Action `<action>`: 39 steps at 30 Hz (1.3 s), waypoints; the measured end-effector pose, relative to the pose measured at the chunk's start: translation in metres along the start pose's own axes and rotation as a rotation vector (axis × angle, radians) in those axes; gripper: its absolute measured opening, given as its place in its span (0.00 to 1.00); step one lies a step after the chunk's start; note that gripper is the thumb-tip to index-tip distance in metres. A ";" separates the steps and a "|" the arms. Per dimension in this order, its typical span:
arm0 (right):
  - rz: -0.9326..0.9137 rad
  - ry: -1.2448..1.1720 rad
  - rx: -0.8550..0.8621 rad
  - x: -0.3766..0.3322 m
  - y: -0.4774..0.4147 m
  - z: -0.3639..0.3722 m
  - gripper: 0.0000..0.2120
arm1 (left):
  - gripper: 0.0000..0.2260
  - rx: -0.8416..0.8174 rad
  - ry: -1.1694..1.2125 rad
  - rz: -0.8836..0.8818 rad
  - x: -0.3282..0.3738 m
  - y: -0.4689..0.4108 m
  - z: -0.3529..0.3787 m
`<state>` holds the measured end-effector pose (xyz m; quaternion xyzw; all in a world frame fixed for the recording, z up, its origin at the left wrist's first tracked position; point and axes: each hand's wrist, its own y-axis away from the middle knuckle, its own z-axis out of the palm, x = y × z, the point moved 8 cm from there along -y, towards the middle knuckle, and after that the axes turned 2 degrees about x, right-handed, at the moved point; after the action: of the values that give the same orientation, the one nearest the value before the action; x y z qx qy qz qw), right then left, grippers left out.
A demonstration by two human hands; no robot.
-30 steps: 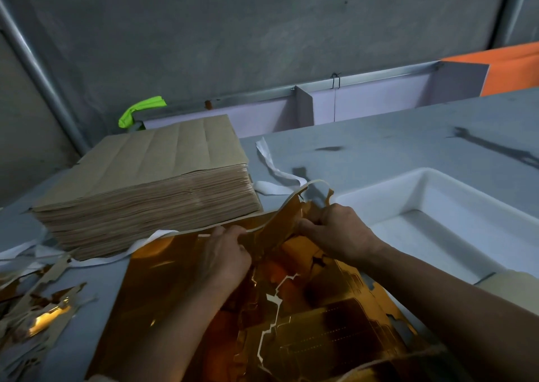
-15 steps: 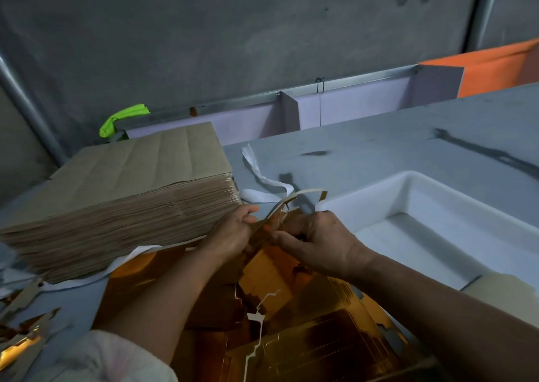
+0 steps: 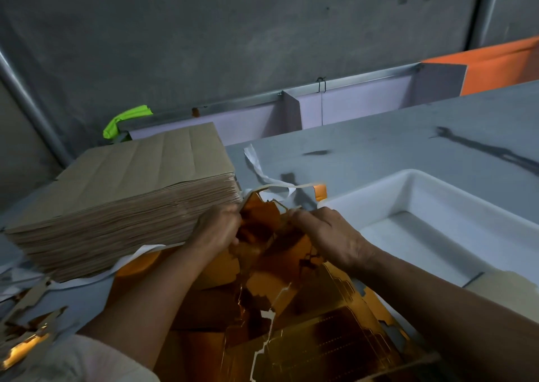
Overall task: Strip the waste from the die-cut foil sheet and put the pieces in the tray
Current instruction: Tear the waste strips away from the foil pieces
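Both hands grip the foil sheet (image 3: 329, 340), I see: L hand (image 3: 217, 230) at 9 o'clock of R hand (image 3: 329, 235), tray (image 3: 379, 203) at 3, cardboard stack (image 3: 131, 192) at 10.

text: none legible | labels: none — view perhaps too blurred

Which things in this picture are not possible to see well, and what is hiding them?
1. Head view: fingertips of the left hand and right hand are buried in the crumpled foil sheet, so each grip's exact spot is hidden.
2. Head view: the tray runs off the right edge; its near end lies behind the right forearm.
3. Head view: the scraps at far left are dim and cut by the edge.
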<state>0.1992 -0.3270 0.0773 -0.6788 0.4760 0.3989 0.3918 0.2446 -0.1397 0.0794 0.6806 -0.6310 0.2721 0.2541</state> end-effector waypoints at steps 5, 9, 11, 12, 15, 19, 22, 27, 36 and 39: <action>0.103 -0.012 0.033 0.010 -0.004 -0.001 0.39 | 0.12 0.010 -0.084 0.090 0.010 0.011 -0.002; 0.096 0.050 -0.022 0.009 -0.001 0.006 0.19 | 0.11 -0.015 -0.137 0.201 0.019 0.018 0.009; 0.049 0.208 -0.001 0.010 -0.005 0.005 0.13 | 0.07 0.006 -0.169 0.234 0.018 0.019 0.012; 0.026 0.266 0.008 0.009 -0.006 0.005 0.13 | 0.07 0.055 -0.184 0.244 0.016 0.019 0.010; -0.007 0.328 0.012 0.008 -0.006 0.003 0.16 | 0.13 0.306 -0.169 0.196 -0.005 0.027 -0.005; -0.056 0.350 0.016 0.005 -0.006 0.005 0.19 | 0.13 0.361 -0.175 0.098 -0.054 0.046 0.005; -0.047 0.321 0.000 0.006 -0.005 0.007 0.19 | 0.18 0.200 -0.307 0.061 -0.081 0.049 0.031; -0.032 0.389 0.024 0.005 -0.005 0.004 0.19 | 0.20 0.094 -0.503 0.001 -0.092 0.039 0.045; 0.015 0.495 0.122 -0.003 -0.004 -0.012 0.19 | 0.20 0.130 -0.490 0.031 -0.099 0.036 0.047; 0.061 0.390 0.216 -0.003 -0.004 -0.025 0.18 | 0.20 0.141 -0.484 0.026 -0.101 0.035 0.049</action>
<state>0.2067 -0.3475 0.0901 -0.6825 0.6031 0.2185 0.3503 0.2062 -0.1028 -0.0258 0.7336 -0.6618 0.1479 0.0440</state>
